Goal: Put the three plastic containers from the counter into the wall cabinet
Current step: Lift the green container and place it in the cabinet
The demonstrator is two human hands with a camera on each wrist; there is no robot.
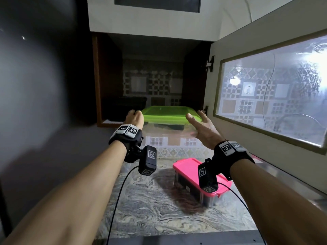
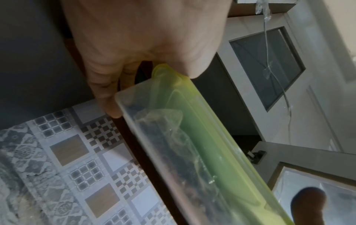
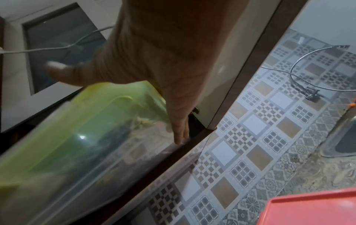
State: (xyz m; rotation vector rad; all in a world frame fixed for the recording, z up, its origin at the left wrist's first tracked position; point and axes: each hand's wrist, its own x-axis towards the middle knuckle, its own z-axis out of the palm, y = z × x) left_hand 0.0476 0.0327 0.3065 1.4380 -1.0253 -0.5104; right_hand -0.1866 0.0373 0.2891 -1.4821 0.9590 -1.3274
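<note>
A clear plastic container with a green lid [image 1: 166, 112] is held level at the mouth of the open wall cabinet [image 1: 109, 76], its far end over the shelf edge. My left hand [image 1: 135, 117] grips its left end, with the thumb on the lid corner and the fingers curled under the rim [image 2: 108, 94]. On the right side lies my right hand [image 1: 200, 124], fingers straight [image 3: 179, 129] along the wall and thumb spread over the lid. A second container with a pink lid [image 1: 200, 177] stands on the marbled counter [image 1: 150, 209] below my right wrist.
The cabinet door [image 1: 265, 89] with frosted glass stands open to the right, close to my right hand. A dark box [image 1: 123, 106] sits inside the cabinet at the left. A sink [image 3: 344, 137] and tap [image 3: 308, 91] lie further right along the counter.
</note>
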